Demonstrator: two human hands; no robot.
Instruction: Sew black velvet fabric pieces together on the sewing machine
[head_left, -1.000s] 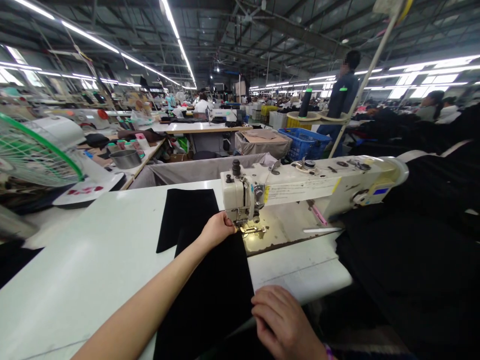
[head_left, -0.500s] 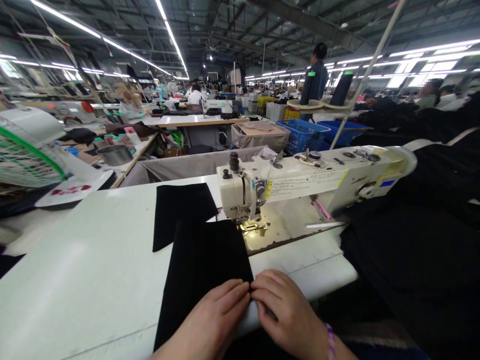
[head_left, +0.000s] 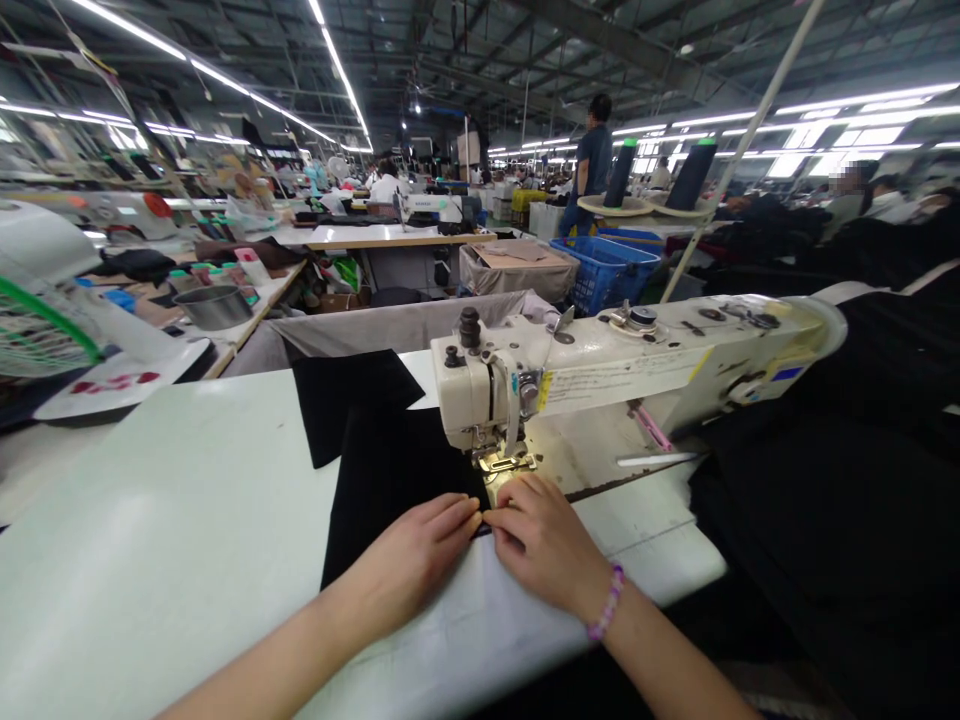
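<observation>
Black fabric (head_left: 397, 455) lies on the white table to the left of the sewing machine's needle area. My left hand (head_left: 431, 545) rests at its right edge, fingers pressed together on the cloth. Fingertip to fingertip with it, my right hand (head_left: 536, 535) pinches the same edge, just in front of the lit metal needle plate (head_left: 510, 465). A beaded purple bracelet (head_left: 606, 603) circles my right wrist. The sewing machine (head_left: 585, 360) stands right behind my hands. A further black piece (head_left: 356, 385) sits partly beneath the far end of the fabric.
A pink tool (head_left: 651, 425) and a white strip (head_left: 656, 460) lie under the machine arm. Dark cloth (head_left: 825, 520) heaps on the right. A fan (head_left: 45, 300) and metal bowl (head_left: 215, 305) stand left. Behind are thread cones (head_left: 690, 175), a blue basket (head_left: 604, 270) and a standing person (head_left: 594, 165).
Both my hands have moved forward, carrying the fabric's edge closer to the needle plate. The fabric has slid away from me. The person behind has shifted left.
</observation>
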